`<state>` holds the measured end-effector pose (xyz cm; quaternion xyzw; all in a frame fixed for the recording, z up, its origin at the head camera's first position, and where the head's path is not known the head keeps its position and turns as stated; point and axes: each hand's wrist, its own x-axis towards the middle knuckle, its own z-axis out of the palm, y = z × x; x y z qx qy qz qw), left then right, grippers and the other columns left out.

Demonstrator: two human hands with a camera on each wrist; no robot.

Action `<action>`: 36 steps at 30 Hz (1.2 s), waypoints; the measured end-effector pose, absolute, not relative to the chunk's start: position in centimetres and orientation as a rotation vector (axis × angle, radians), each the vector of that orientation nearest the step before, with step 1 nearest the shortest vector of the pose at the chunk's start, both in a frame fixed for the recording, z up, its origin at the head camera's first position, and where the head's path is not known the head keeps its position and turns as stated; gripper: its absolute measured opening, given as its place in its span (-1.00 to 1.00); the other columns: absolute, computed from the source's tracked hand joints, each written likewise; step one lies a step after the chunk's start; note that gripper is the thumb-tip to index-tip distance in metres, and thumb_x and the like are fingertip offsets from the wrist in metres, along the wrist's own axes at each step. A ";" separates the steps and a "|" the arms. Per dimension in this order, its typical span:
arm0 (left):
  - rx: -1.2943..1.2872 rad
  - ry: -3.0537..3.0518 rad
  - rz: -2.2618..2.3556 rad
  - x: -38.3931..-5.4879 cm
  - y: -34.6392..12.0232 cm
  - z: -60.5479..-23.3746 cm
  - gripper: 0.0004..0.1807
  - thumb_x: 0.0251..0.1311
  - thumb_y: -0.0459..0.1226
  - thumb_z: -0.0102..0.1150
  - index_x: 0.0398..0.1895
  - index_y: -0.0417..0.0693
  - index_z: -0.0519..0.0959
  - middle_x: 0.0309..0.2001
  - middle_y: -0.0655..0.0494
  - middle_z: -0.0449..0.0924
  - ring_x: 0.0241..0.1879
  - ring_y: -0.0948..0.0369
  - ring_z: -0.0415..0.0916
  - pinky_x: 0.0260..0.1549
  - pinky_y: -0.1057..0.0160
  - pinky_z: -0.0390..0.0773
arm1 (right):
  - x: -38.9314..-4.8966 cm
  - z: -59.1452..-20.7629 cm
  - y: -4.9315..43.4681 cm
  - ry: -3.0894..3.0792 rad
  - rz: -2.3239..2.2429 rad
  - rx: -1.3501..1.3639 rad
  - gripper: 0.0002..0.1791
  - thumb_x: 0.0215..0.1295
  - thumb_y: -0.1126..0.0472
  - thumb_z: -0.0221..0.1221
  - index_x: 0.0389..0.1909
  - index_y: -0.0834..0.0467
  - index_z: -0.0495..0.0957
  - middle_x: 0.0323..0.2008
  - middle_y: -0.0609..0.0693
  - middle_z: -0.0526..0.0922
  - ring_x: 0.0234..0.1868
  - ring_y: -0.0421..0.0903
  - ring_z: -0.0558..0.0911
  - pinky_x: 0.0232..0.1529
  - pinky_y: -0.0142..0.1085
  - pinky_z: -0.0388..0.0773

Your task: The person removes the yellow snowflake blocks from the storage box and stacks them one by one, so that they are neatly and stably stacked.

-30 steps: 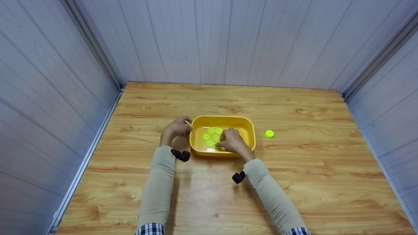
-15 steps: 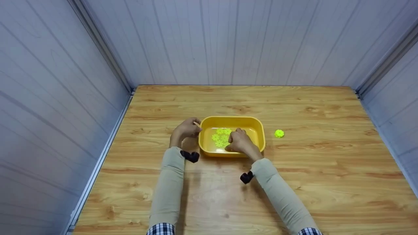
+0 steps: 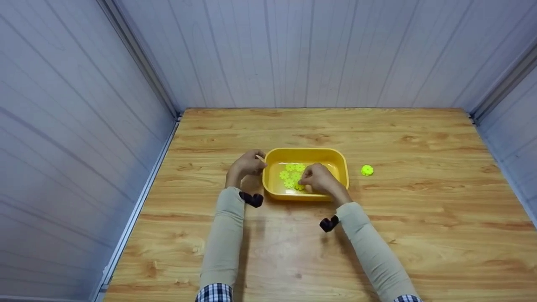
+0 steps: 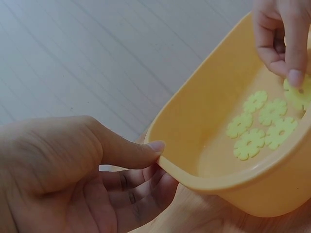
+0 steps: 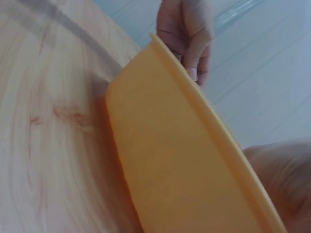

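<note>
A yellow plastic tub (image 3: 272, 193) stands on the wooden table. My left hand (image 3: 248, 164) pinches the rim at its left end; in the left wrist view the thumb lies over the rim with the other fingers below it on the outside. Flat, lime-yellow, flower-shaped discs (image 4: 249, 143), several of them, lie in a cluster on the tub floor. Reaching over the near wall, my right hand (image 3: 319, 178) pinches another flower-shaped disc (image 4: 297, 96) between thumb and fingers, close beside the cluster. In the right wrist view the tub wall hides that disc and most of the right hand.
To the right of the tub, a small lime-yellow flower-shaped piece (image 3: 367, 170) lies on the table (image 3: 428, 201). Pale panel walls (image 3: 293, 54) rise at the back and on both sides.
The whole head view has shifted, so everything appears further right. My right fingers have drawn together on a disc at the cluster's near edge. My left hand has stayed at the tub rim.
</note>
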<state>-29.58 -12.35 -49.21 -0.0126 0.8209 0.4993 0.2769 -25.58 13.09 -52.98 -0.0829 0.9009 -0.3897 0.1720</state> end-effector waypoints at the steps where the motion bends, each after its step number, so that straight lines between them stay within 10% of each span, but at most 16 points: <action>1: -0.031 2.206 1.342 -29.6 -12.3 -49.2 -0.66 0.25 -0.38 0.04 0.10 -0.19 0.41 -0.27 0.00 0.45 -0.29 0.14 0.45 -0.01 0.02 0.53 | -25.6 -52.9 13.3 2.553 -1.122 -0.233 -0.85 0.17 0.15 0.31 -0.44 0.16 0.64 -0.41 0.01 0.65 -0.46 -0.15 0.49 -0.42 -0.36 0.45; 15: 0.001 2.199 1.351 -29.8 -11.7 -49.1 -0.70 0.25 -0.40 0.04 0.05 -0.21 0.41 -0.32 0.01 0.46 -0.37 0.21 0.46 -0.19 0.20 0.58 | -25.9 -51.8 15.3 2.555 -1.233 -0.190 -0.81 0.22 0.08 0.28 -0.36 0.14 0.62 -0.26 0.02 0.60 -0.36 -0.10 0.42 -0.41 -0.33 0.35; 36: -0.036 2.174 1.354 -29.9 -12.2 -49.3 -0.64 0.25 -0.39 0.05 0.12 -0.21 0.39 -0.28 -0.01 0.43 -0.32 0.14 0.44 0.04 -0.04 0.49 | -25.7 -50.0 17.4 2.538 -1.459 -0.177 -0.77 0.25 0.06 0.25 -0.31 0.18 0.57 -0.28 0.01 0.53 -0.45 -0.13 0.35 -0.42 -0.35 0.33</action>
